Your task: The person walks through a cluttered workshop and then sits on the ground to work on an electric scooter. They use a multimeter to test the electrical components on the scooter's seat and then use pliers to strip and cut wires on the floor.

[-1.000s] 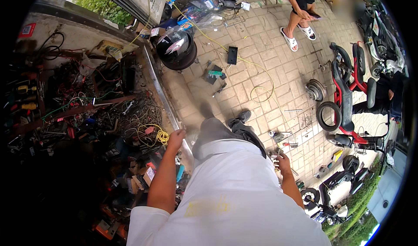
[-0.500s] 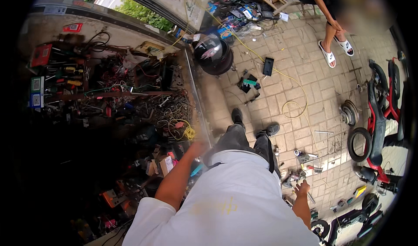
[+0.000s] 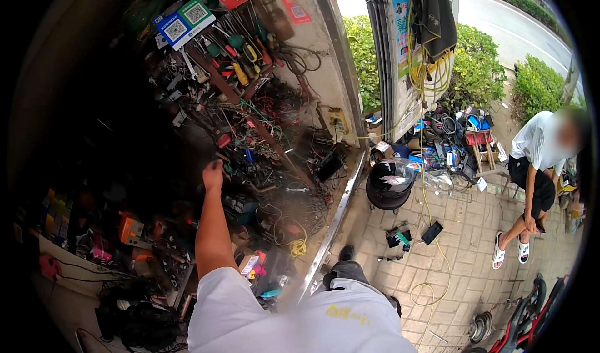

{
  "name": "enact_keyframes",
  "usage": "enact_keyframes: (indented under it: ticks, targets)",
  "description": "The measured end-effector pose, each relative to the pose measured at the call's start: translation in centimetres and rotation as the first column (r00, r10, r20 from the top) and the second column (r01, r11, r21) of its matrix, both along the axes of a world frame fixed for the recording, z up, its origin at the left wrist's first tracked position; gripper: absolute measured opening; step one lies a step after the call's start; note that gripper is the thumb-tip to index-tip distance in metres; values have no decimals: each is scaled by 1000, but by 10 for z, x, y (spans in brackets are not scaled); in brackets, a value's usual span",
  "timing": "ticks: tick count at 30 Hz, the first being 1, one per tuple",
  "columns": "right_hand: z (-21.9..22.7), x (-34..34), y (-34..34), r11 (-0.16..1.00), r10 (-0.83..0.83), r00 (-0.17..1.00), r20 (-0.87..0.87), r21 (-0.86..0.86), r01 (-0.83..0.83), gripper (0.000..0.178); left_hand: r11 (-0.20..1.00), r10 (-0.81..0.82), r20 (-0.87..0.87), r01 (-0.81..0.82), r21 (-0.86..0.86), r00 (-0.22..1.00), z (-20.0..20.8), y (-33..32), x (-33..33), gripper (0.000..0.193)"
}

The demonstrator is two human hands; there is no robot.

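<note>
My left hand (image 3: pixel 213 175) reaches out over a cluttered workbench full of tools, at the edge of a dark area. Its fingers are partly lost in shadow, so their grip is unclear. Just beyond it lie loose hand tools and a red-and-black tool (image 3: pixel 223 140). Farther up stand several screwdrivers, one with a yellow handle (image 3: pixel 240 74), and a wrench (image 3: pixel 189 64). Another wrench (image 3: pixel 297 190) lies to the right of the hand, above a coil of yellow cord (image 3: pixel 298 248). My right hand is out of view.
A metal edge (image 3: pixel 333 226) runs along the bench's right side. Beyond it, a black helmet (image 3: pixel 387 193) stands on the paved floor near dark electronic parts (image 3: pixel 398 237) and a yellow cable (image 3: pixel 445 253). A seated person (image 3: pixel 536 165) is at the far right.
My view has turned left toward the bench. My left arm now stretches farther over it. My right hand, earlier open above parts on the floor, has left the view.
</note>
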State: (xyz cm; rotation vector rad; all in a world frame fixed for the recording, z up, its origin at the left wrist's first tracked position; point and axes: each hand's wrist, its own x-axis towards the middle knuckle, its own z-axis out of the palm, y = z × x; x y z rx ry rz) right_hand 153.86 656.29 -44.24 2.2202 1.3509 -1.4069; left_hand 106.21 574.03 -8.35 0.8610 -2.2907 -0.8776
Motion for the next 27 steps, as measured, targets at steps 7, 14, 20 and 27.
enact_keyframes:
  ticks: [7, 14, 20, 27]
  targets:
    - [88, -58, -59, 987, 137, 969, -204, -57, -151, 31, 915, -155, -70, 170, 365, 985, 21, -19, -134, 37]
    - [189, -138, -186, 825, 418, 864, -280, -282, -490, 45, 610, -792, 519, 454, 650, 321, -231, 70, -13, 48]
    - [202, -133, -193, 815, 494, 867, -63, -313, -487, 47, 347, -936, 352, -142, 927, 12, -301, 176, 148, 45]
    - [204, -125, -175, 899, 297, 944, -143, -291, -327, 50, 462, -886, 458, -219, 859, -76, -281, 144, 94, 38]
